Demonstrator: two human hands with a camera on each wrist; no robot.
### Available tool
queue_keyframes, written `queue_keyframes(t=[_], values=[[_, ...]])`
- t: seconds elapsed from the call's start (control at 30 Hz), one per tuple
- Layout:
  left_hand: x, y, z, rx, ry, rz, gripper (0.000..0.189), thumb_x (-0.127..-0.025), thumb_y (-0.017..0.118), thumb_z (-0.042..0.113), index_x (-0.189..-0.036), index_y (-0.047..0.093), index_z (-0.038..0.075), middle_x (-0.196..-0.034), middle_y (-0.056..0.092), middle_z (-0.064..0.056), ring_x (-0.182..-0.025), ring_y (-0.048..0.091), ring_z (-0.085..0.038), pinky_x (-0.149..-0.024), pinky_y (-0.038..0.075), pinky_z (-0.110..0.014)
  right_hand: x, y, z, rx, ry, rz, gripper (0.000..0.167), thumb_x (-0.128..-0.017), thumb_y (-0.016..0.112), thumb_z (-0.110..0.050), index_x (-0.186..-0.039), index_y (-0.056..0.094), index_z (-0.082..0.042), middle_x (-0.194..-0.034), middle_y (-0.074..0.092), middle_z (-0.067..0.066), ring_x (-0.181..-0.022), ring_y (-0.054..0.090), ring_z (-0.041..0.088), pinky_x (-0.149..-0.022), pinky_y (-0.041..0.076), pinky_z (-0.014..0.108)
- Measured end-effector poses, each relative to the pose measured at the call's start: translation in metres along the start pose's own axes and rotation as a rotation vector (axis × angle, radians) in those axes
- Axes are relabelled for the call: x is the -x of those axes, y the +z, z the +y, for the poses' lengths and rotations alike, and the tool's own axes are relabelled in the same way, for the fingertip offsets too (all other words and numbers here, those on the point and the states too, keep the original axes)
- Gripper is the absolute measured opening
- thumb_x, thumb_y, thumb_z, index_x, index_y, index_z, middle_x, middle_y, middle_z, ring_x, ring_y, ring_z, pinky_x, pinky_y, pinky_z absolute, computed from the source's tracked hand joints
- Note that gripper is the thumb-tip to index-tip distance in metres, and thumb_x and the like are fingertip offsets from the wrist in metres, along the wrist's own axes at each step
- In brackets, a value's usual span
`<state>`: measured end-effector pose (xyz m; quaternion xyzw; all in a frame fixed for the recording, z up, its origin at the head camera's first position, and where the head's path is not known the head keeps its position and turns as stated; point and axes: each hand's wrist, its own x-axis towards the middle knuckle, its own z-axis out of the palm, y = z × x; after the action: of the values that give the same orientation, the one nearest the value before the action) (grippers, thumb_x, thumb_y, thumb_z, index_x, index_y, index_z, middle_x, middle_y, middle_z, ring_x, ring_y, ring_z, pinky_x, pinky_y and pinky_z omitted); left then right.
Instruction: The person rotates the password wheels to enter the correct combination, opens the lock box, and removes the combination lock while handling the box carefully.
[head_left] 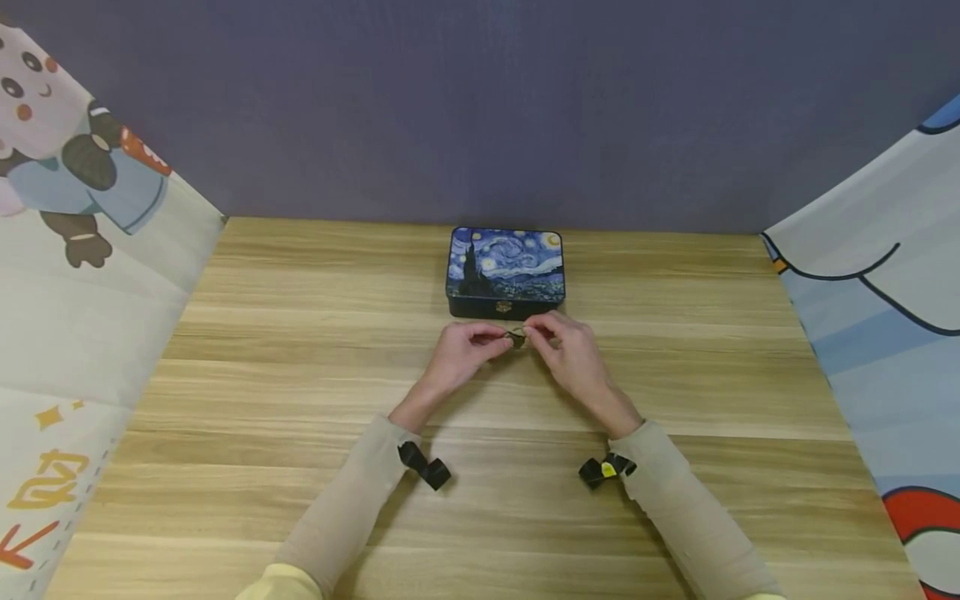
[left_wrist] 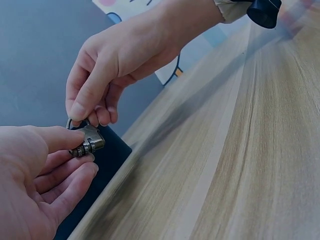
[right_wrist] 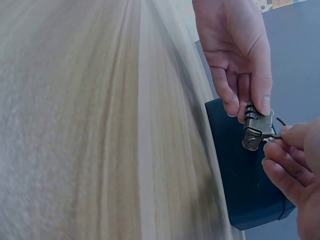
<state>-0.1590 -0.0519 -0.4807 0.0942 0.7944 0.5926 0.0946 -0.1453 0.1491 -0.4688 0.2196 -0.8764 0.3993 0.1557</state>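
Observation:
A small bronze-coloured combination padlock [left_wrist: 94, 138] with ridged number dials is held up between both hands. My left hand [head_left: 459, 357] pinches its body between thumb and fingers. On the other side, my right hand [head_left: 576, 357] pinches the thin curved shackle [right_wrist: 281, 121], one end of which appears free of the body in the right wrist view. Just beyond the hands stands a dark rectangular box [head_left: 506, 265] with a starry night painting on its closed lid. A brass-coloured clasp [head_left: 504, 307] sits on its front face.
The box rests on a wood-grain table [head_left: 300, 333] near its back edge. A plain dark blue-grey wall [head_left: 480, 108] rises behind. Printed cartoon panels flank the table at left [head_left: 82, 275] and right [head_left: 862, 317].

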Motion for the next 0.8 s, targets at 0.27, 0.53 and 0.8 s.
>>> queue_keyframes(t=[0.27, 0.53, 0.8], values=[[0.0009, -0.0004, 0.0028, -0.022, 0.017, -0.001, 0.022, -0.092, 0.079, 0.015, -0.108, 0.078, -0.001, -0.103, 0.078, -0.013, -0.085, 0.074, -0.019, -0.071, 0.061, -0.025, -0.0002, -0.0009, -0.0007, 0.024, -0.015, -0.012, 0.005, -0.095, 0.074, -0.004, -0.099, 0.074, 0.000, -0.089, 0.073, 0.011, -0.080, 0.070, 0.023, -0.070, 0.062, 0.038], [0.0005, -0.0002, 0.0033, -0.026, 0.023, -0.014, 0.020, -0.093, 0.079, 0.014, -0.107, 0.079, 0.000, -0.103, 0.078, -0.013, -0.085, 0.074, -0.017, -0.071, 0.061, -0.025, -0.0008, -0.0024, -0.0018, 0.032, -0.019, -0.026, 0.006, -0.095, 0.074, -0.004, -0.099, 0.075, 0.000, -0.091, 0.073, 0.011, -0.079, 0.071, 0.023, -0.070, 0.061, 0.038], [0.0002, -0.0006, 0.0048, -0.035, 0.020, -0.024, 0.020, -0.092, 0.080, 0.014, -0.107, 0.079, 0.001, -0.103, 0.079, -0.012, -0.083, 0.074, -0.017, -0.071, 0.061, -0.025, -0.0002, -0.0015, 0.0005, 0.053, -0.040, -0.028, 0.006, -0.095, 0.074, -0.003, -0.100, 0.075, 0.000, -0.092, 0.074, 0.011, -0.078, 0.071, 0.023, -0.067, 0.061, 0.036]])
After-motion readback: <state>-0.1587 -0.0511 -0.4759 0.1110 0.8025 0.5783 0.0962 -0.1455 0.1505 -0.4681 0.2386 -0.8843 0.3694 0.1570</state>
